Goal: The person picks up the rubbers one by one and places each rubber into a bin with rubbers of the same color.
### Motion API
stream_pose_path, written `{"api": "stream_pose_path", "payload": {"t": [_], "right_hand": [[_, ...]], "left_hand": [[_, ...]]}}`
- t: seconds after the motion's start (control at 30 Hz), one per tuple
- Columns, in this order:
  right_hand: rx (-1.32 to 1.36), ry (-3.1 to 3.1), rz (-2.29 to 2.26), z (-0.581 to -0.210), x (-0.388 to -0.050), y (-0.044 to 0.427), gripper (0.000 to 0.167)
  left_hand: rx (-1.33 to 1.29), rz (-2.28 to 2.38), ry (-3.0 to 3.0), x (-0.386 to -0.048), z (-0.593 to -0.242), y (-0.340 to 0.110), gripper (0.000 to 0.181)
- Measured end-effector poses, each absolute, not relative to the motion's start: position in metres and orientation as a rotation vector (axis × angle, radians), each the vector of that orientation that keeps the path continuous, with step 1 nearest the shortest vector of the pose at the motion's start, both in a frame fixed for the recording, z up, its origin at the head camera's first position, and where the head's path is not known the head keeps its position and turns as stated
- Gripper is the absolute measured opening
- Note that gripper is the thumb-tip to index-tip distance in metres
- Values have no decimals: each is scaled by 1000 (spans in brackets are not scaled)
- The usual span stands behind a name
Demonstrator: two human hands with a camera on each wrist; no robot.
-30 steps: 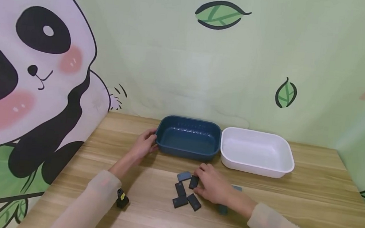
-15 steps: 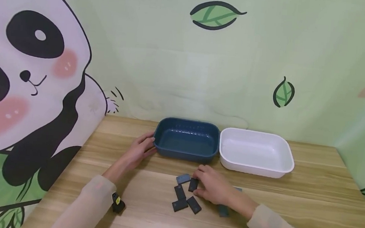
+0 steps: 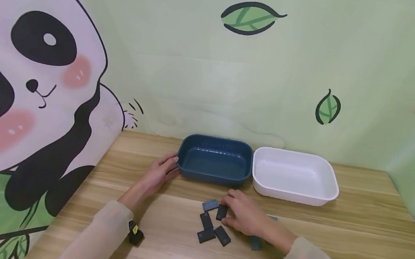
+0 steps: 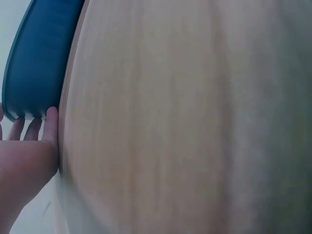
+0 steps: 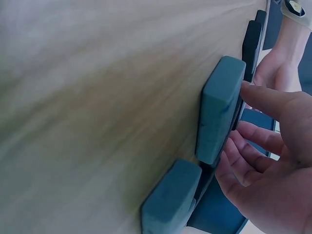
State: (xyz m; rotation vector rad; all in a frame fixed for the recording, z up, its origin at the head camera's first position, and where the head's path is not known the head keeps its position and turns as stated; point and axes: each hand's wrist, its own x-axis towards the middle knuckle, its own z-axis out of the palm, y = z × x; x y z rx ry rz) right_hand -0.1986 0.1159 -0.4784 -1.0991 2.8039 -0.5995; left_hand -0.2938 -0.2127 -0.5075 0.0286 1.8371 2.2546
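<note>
Evidently, the left end of a blue tray was touched by the left hand, whose fingers were held out fairly straight, with the tips laid against the outer wall. A dark block was held in the right hand, between the thumb and the bent fingertips; in the right wrist view this hold was partly hidden by a teal block.

The held block lay on the wooden table, in front of the blue tray, with a grey-blue block close on its left. Nearer the person, three more dark blocks were grouped: a slanted one, a lower one and one tilted the other way. Whether these were touching could not be told. Under the right forearm, a second teal block was partly covered.

At the back of the table, a white tray was set right beside the blue tray, on its right. Both arms were covered by pale sleeves, and behind the table a large panda was printed on the pale green backdrop.
</note>
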Motion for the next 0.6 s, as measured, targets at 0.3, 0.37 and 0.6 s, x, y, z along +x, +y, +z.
{"api": "stream_pose_path", "payload": {"t": [0.3, 0.37, 0.6], "right_hand": [[-1086, 2804, -614, -479, -198, 115, 39], [-1081, 2806, -609, -480, -197, 116, 39], [-1094, 2816, -584, -481, -195, 118, 38]], "left_hand": [[36, 2260, 1818, -296, -507, -215, 54], [33, 2248, 1812, -295, -507, -215, 54], [20, 2264, 1806, -293, -510, -212, 53]]}}
